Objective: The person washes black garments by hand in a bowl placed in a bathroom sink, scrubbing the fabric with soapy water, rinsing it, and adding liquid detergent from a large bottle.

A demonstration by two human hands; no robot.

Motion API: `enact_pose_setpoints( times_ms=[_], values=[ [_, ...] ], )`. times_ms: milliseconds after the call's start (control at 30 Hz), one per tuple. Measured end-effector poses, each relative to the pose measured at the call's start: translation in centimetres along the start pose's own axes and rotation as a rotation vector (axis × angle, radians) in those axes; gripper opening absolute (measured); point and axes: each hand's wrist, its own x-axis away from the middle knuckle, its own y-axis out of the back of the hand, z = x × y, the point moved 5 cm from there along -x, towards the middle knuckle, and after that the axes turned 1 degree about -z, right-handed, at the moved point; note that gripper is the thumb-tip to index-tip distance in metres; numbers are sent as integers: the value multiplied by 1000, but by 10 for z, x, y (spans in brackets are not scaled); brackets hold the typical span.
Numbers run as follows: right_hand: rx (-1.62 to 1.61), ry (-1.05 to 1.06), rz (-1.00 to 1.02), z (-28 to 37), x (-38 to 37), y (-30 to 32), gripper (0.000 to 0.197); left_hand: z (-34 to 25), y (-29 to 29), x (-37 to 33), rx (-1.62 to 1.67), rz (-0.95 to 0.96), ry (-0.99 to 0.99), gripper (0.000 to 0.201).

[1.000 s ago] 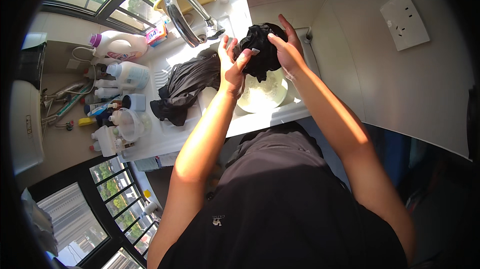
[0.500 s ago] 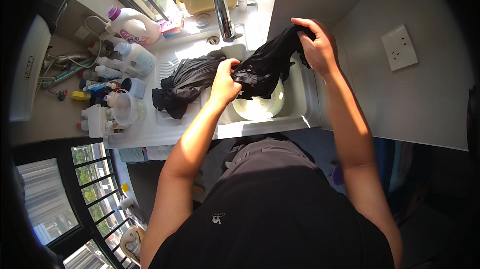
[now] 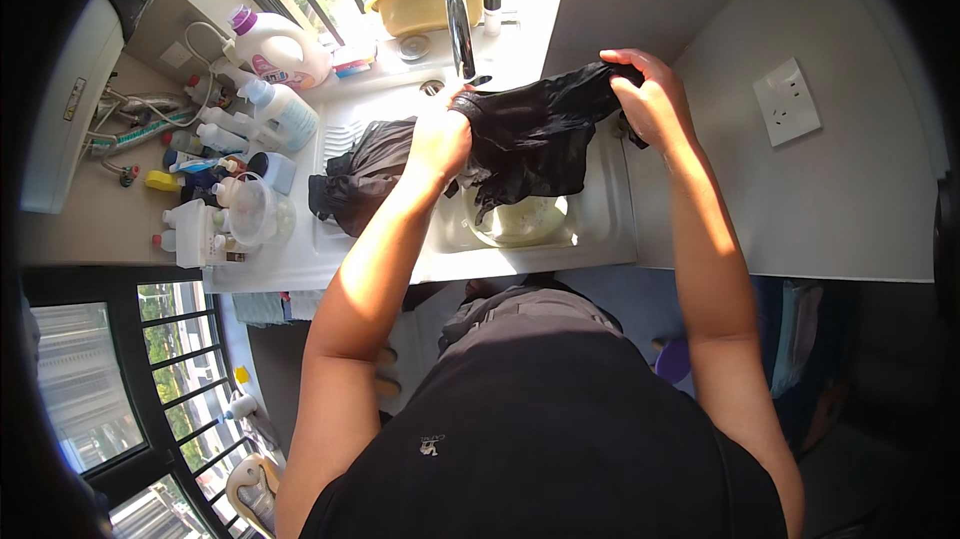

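Near the person, a glossy white sink with a raised rim [image 3: 540,261] is holding a round, pale plastic basin [image 3: 515,227]. Above that basin, a black, thin fabric garment [image 3: 535,119] is hanging spread between the two hands, its lower folds dropping unevenly. The left hand [image 3: 440,142] is grasping one gathered end, and the right hand [image 3: 655,104] is pinching the other end, farther right, between thumb and fingers. For good handling, both hands should be pulling evenly and holding the cloth over the basin, so that any drips would be falling into it; the looser folds probably need smoothing out. Whether the lowest fold is touching the basin cannot be told.

To the left, a crumpled dark grey fabric garment [image 3: 365,164] is lying on the ribbed part of the sink, close enough to be crowding the left hand. Beyond it on the left, a clear round plastic tub [image 3: 253,211] and a large white jug with a purple cap [image 3: 280,49] are standing among other bottles. A curved chrome faucet [image 3: 458,24] is rising just past the left hand and could be snagging the cloth. Farther off, a yellow plastic basin [image 3: 420,9] is resting by the window.
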Motion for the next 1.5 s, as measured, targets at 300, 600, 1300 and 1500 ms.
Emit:
enact_pose_setpoints(
  times_ms=[300, 600, 1300, 1500],
  values=[
    [-432, -91, -13, -108, 53, -67, 56, -147, 11, -108, 921, 108, 478, 25],
    [-287, 246, -45, -48, 95, -121, 117, -211, 35, -133, 1137, 126, 460, 22],
    [-199, -79, 391, 39, 53, -179, 41, 108, 197, 210, 1277, -878, 1123, 21],
    [-271, 140, 657, 112, 103, -269, 38, 150, 244, 245, 1087, -1232, 1105, 18]
  ],
)
